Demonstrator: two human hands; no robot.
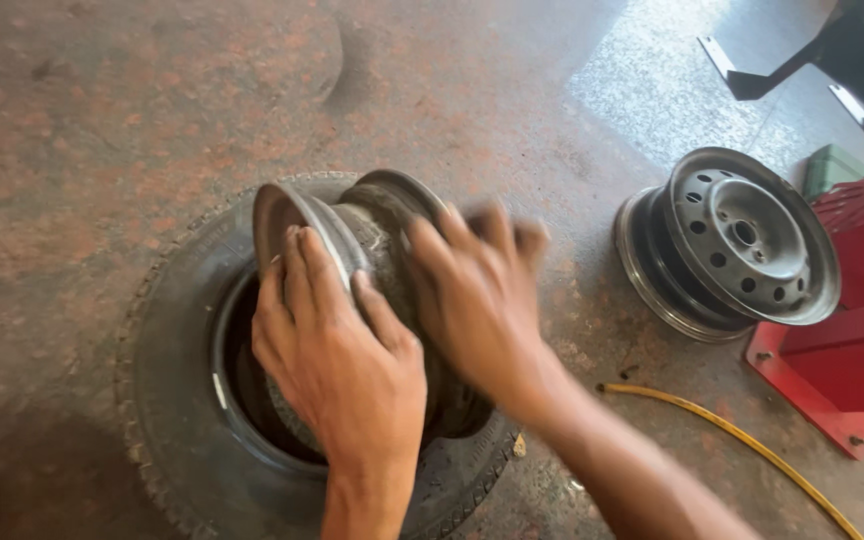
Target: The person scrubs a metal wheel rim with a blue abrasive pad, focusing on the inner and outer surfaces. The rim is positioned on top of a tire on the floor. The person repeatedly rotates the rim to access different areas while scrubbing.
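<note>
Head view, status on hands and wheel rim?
Left hand, right hand both gripping steel rim, tilted inside tyre. Spare rim apart, right.

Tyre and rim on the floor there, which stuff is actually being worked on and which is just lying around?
In hand:
- steel rim, standing tilted in the tyre's hole
- tyre, flat on the floor
- left hand and right hand, both on the rim

Lying about:
- second steel rim, leaning against the red machine
- yellow hose
</note>
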